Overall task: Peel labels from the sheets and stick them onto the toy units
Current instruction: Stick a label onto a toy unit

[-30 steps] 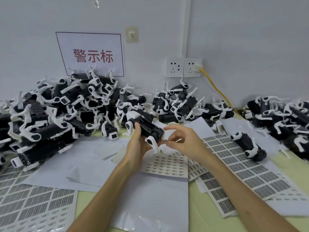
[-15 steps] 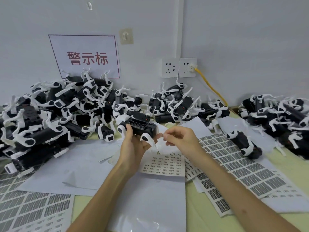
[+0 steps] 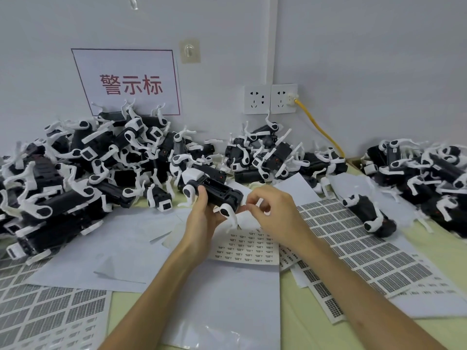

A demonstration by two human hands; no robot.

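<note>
A toy (image 3: pixel 214 192) is held above the table (image 3: pixel 290 324), just in front of the heaps, by the left hand (image 3: pixel 202 221) — thumb and fingers are wrapped round its black body. It is tilted, with its white end toward the upper left and one white leg hanging down. The right hand (image 3: pixel 274 213) is set against the toy's near end, fingers curled, thumb and forefinger pressed together at the tips; whether anything is pinched between them cannot be told.

Just beneath both hands a sheet (image 3: pixel 249 248) of small labels is laid, partly over blank backing paper (image 3: pixel 222 299). Big sheets (image 3: pixel 366 248) of larger labels are spread to the right, and more are seen at the lower left. Along the wall toys are piled in a left heap (image 3: pixel 75 173), a middle heap (image 3: pixel 265 157) and a right heap (image 3: pixel 429 173) — a lone toy (image 3: pixel 366 213) lies apart on the big sheets. A sign (image 3: pixel 126 82), two sockets (image 3: pixel 270 98) and a yellow cable (image 3: pixel 318 127) are seen on the wall.
</note>
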